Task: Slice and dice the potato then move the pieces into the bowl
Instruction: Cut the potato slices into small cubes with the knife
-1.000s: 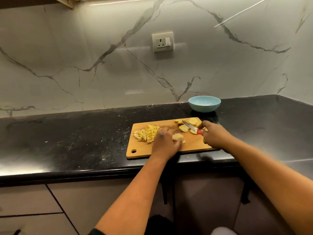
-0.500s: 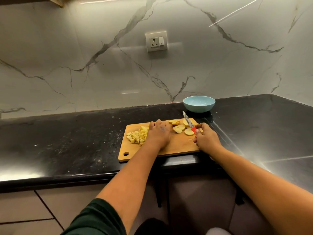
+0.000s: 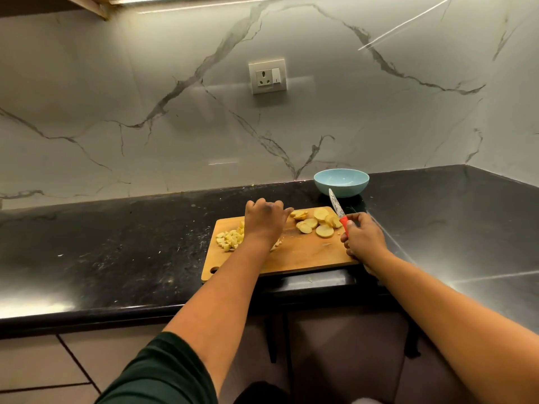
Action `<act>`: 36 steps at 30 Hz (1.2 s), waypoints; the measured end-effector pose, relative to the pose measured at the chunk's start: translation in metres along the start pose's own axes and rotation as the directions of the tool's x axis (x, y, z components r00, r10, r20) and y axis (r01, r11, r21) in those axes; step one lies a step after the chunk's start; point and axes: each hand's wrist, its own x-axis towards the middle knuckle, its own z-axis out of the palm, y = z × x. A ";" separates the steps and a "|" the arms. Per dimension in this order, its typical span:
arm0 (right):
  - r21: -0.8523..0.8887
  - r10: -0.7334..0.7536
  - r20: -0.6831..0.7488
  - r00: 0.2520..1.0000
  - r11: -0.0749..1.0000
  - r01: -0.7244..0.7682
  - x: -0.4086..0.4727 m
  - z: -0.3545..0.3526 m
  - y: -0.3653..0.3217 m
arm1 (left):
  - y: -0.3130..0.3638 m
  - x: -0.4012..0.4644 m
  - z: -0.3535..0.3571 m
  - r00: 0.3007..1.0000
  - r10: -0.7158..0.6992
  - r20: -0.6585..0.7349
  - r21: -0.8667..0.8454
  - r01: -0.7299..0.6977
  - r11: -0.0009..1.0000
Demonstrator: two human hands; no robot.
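A wooden cutting board [image 3: 306, 253] lies on the black counter. A pile of diced potato [image 3: 229, 239] sits at its left end and several round potato slices [image 3: 316, 223] lie at its far right. My left hand [image 3: 264, 221] rests palm down on the board between them, fingers bent over the far edge and thumb pointing toward the slices; it hides some diced pieces. My right hand [image 3: 364, 239] grips a red-handled knife [image 3: 336, 204] at the board's right edge, blade raised and pointing away toward the light blue bowl [image 3: 341, 182], which holds nothing.
The black counter [image 3: 116, 243] runs left and right, meeting a marble wall with a socket [image 3: 267, 76]. The bowl stands just behind the board's far right corner. The counter's front edge is close below the board.
My left hand slid from the board's middle to its far edge beside the diced pile. My right hand lifted the knife off the slices, so the blade now points up and away.
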 end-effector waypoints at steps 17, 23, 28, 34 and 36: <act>0.182 0.156 -0.035 0.987 0.972 -0.147 0.020 0.009 0.005 | 0.055 0.082 0.026 0.716 0.259 0.649 -0.456 0.093 0.885; 0.156 0.166 -0.016 0.986 0.975 -0.161 0.025 0.010 0.007 | 0.055 0.089 0.029 0.757 0.254 0.603 -0.466 0.075 0.881; 0.143 0.155 -0.011 0.988 0.978 -0.152 0.024 0.011 0.007 | 0.041 0.088 0.025 0.818 0.243 0.521 -0.515 0.075 0.854; 0.108 0.165 -0.006 0.986 0.981 -0.163 0.022 0.010 0.004 | 0.032 0.086 0.009 0.879 0.221 0.422 -0.540 0.048 0.840; 0.099 0.162 -0.003 0.987 0.982 -0.161 0.022 0.010 0.004 | 0.032 0.085 0.006 0.883 0.225 0.411 -0.546 0.041 0.837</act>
